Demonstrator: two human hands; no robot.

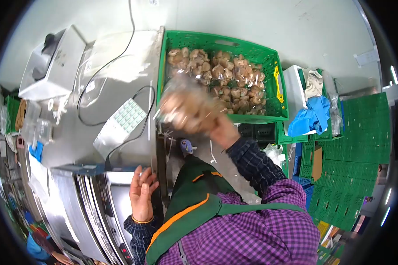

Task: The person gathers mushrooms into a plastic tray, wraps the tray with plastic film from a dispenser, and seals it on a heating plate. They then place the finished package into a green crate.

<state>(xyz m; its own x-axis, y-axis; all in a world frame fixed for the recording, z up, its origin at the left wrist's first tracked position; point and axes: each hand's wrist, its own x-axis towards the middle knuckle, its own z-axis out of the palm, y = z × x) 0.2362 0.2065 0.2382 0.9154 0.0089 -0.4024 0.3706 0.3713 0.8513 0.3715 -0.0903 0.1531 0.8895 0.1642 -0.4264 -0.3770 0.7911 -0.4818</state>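
My right hand (224, 131) grips a clear-wrapped pack of brown mushrooms (188, 109), blurred by motion. The pack hangs over the near left side of a green crate (221, 40). Inside that crate sit several more wrapped mushroom packs (242, 73) in rows. Palm up and fingers apart, my left hand (142, 191) holds nothing. It is beside the steel wrapping machine (119, 194), above its near edge.
On the steel table (132, 141) lie a sheet of labels (124, 119) and a black cable (89, 81). Blue cloth (313, 115) hangs from a white box on the right. Green crates (362, 132) are stacked farther right. Another person (42, 245) is at lower left.
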